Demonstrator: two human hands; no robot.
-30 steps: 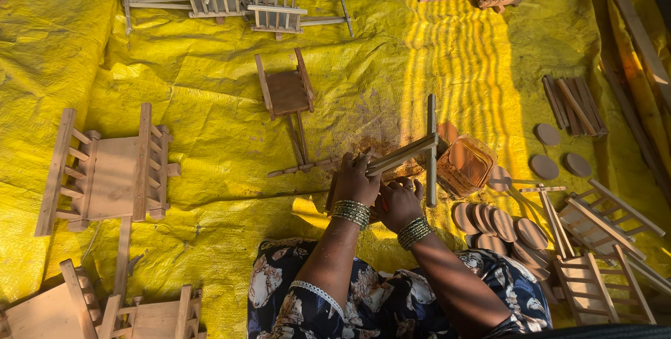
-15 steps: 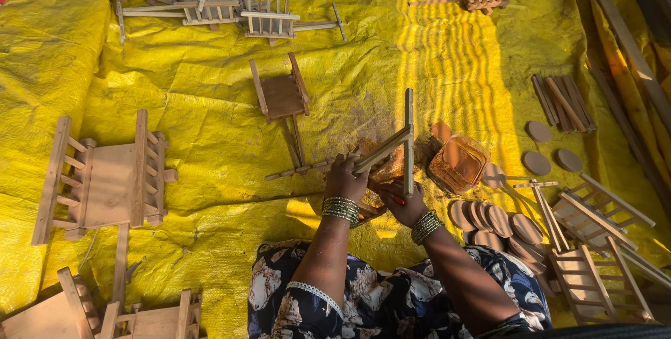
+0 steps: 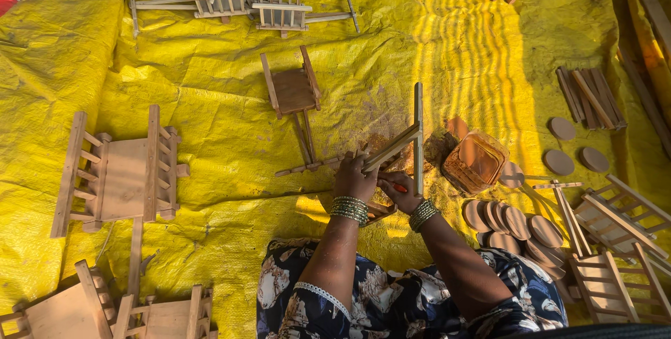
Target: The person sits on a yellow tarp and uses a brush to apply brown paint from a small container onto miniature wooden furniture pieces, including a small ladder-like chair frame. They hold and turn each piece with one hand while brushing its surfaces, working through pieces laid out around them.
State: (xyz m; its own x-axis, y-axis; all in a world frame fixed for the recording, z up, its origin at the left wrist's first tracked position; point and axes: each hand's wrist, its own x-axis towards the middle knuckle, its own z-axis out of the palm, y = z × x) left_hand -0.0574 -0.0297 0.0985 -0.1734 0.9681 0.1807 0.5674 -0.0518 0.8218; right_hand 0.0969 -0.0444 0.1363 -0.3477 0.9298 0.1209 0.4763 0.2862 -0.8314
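Just below the frame's centre, the left hand [image 3: 354, 179] has its fingers wrapped around a wooden stick frame [image 3: 402, 142]; the right hand [image 3: 397, 191] pinches a small red-handled tool [image 3: 399, 188] against it. Right of them sits an orange plastic tub [image 3: 477, 161], then round wooden discs [image 3: 516, 221], all on yellow tarpaulin [image 3: 210, 87].

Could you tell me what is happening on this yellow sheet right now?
A person sits on a yellow tarpaulin, working on a wooden T-shaped frame. The left hand grips its slanted bar, while the right hand holds a small red-handled tool near its base. Finished wooden toy carts lie to the left, round wooden discs to the right, and an orange plastic container sits just beyond the hands.
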